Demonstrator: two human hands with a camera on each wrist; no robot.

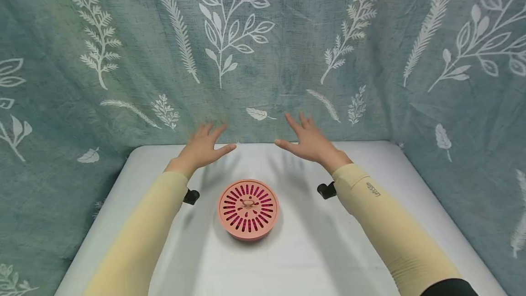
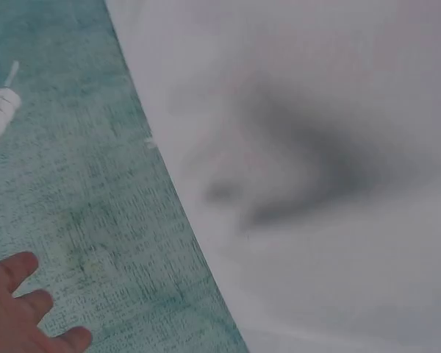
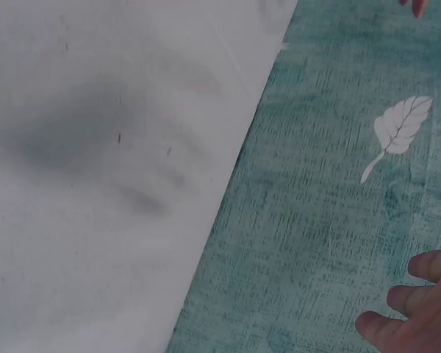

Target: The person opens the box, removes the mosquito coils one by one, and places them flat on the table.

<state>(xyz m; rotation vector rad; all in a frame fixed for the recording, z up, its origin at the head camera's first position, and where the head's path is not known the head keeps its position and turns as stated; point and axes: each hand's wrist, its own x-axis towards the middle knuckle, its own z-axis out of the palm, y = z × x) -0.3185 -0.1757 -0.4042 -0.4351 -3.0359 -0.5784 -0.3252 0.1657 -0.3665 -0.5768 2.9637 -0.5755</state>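
Observation:
A round, pink slotted box (image 1: 248,210) with a small ring at the centre of its lid stands on the white table. Magenta shows through its slots. Beyond it to the left, my left hand (image 1: 204,146) hovers in the air, fingers spread and holding nothing. My right hand (image 1: 309,142) is raised likewise on the right, its thumb pointing toward the left hand. Neither hand touches the box. The left wrist view shows fingertips (image 2: 38,303) at its lower left; in the right wrist view, fingertips (image 3: 406,300) appear at the lower right.
The white table (image 1: 320,250) has its far edge close to a green-blue curtain (image 1: 287,58) with white leaf prints. Curtain also runs along both sides. A black wrist camera (image 1: 191,196) sits at the left cuff, another black camera (image 1: 326,190) at the right.

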